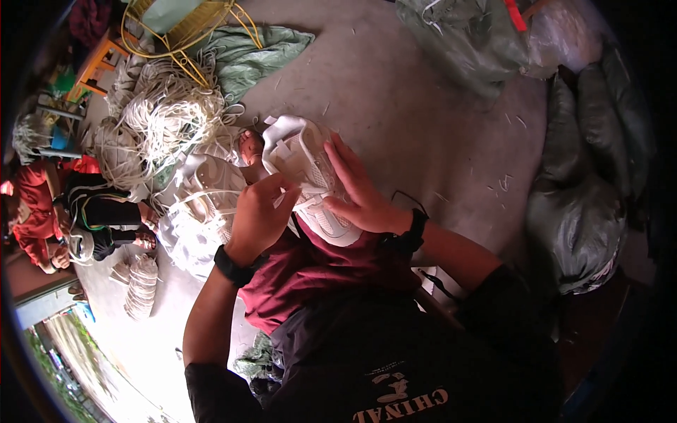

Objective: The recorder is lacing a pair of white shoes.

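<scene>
A white sneaker [300, 151] is in front of me above my lap, its toe toward me and its ankle opening away from me. My right hand [361, 192] grips it along the right side, fingers stretched along the upper and thumb over the front. Close over the middle of the upper, my left hand [255, 215] has its fingers pinched together. Whatever lies between those fingertips is too small to make out. To the left, more white shoes [211, 180] lie in a pile, with a loose white lace trailing over them near my left wrist.
A large heap of white laces [166, 113] lies at the far left, near a yellow metal-framed chair [187, 32] and a green sack [257, 56]. A bundle of laces [141, 285] is on the floor. Another person [42, 211] sits at left. Grey sacks [575, 204] stand at right.
</scene>
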Demonstrator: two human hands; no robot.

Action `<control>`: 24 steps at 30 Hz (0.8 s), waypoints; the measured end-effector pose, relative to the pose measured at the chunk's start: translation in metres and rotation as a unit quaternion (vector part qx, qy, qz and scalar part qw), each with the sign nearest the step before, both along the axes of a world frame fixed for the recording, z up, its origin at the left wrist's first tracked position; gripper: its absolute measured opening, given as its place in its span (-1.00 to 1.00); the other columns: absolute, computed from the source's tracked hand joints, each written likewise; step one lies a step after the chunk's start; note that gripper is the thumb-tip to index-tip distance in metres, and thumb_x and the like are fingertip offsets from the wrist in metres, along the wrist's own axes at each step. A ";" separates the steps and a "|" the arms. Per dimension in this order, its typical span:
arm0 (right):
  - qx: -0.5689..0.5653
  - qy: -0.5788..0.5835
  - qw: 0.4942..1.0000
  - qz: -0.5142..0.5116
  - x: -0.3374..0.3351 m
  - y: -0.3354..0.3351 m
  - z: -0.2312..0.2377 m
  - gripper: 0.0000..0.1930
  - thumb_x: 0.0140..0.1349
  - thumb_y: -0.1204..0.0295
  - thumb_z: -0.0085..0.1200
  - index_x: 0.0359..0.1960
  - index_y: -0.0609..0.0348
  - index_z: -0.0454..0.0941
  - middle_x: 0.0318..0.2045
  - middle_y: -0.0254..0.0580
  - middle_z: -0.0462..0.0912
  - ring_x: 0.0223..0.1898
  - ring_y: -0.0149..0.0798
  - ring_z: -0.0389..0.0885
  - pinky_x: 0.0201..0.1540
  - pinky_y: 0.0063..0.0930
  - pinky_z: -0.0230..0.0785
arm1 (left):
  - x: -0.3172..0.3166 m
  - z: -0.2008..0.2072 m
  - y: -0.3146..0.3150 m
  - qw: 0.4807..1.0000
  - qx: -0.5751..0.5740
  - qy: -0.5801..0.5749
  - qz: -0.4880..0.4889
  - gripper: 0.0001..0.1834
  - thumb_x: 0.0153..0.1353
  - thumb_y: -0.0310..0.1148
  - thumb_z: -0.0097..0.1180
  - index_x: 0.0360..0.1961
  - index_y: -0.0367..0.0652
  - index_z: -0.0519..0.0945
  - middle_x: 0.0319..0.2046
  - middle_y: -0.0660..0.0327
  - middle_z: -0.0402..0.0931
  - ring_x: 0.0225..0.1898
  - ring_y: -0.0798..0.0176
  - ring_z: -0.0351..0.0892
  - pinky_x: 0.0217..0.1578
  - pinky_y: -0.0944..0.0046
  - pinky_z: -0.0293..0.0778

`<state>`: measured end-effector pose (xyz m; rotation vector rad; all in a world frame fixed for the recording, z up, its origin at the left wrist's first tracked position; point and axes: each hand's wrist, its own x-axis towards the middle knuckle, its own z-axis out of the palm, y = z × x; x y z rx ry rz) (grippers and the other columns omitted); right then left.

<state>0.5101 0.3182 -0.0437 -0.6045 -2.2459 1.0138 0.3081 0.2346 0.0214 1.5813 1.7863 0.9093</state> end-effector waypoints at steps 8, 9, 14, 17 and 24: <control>-0.036 -0.004 0.999 -0.016 -0.010 -0.015 0.011 -0.24 0.27 0.38 0.04 0.44 0.17 -0.09 0.44 0.20 -0.17 0.46 0.20 -0.19 0.43 -0.03 -0.27 | -0.006 0.027 -0.032 0.997 -0.058 -0.006 -0.047 -0.89 0.24 -0.45 0.13 -0.36 -0.29 0.58 -0.57 0.17 0.54 -0.62 0.41 0.51 -0.55 0.37 0.41; -0.033 -0.003 0.999 -0.012 -0.013 -0.019 0.014 -0.24 0.27 0.38 0.04 0.44 0.17 -0.09 0.44 0.20 -0.17 0.46 0.20 -0.19 0.43 -0.03 -0.27 | -0.003 0.032 -0.039 0.996 -0.050 -0.036 -0.071 -0.91 0.24 -0.49 0.10 -0.33 -0.30 0.58 -0.57 0.18 0.55 -0.61 0.38 0.55 -0.54 0.35 0.44; -0.210 -0.101 0.969 -0.079 -0.012 -0.052 0.070 -0.43 0.27 0.39 0.08 0.30 0.18 0.21 0.04 -0.02 0.48 0.10 -0.14 0.46 0.14 -0.27 0.28 | 0.032 0.044 -0.075 0.980 -0.021 -0.122 -0.158 -0.88 0.20 -0.41 0.16 -0.29 -0.22 0.62 -0.55 -0.02 0.59 -0.53 0.00 0.63 -0.48 0.10 0.50; -0.373 -0.054 0.926 -0.034 -0.005 -0.069 0.077 -0.46 0.28 0.46 0.10 0.29 0.15 0.22 -0.31 -0.36 0.54 -0.26 -0.49 0.51 -0.14 -0.51 0.38 | 0.029 0.052 -0.080 0.967 -0.019 -0.135 -0.214 -0.88 0.16 -0.48 0.19 -0.27 -0.25 0.64 -0.48 0.01 0.62 -0.46 0.06 0.67 -0.42 0.16 0.53; -0.567 -0.016 0.823 0.004 0.029 -0.080 0.092 -0.47 0.33 0.43 0.01 0.30 0.30 0.20 -0.46 -0.35 0.50 -0.40 -0.49 0.49 -0.26 -0.60 0.37 | -0.006 -0.001 -0.082 0.991 0.045 0.066 0.106 -0.76 0.12 -0.39 0.24 -0.22 -0.27 0.56 -0.41 0.06 0.62 -0.32 -0.03 0.65 -0.28 0.10 0.52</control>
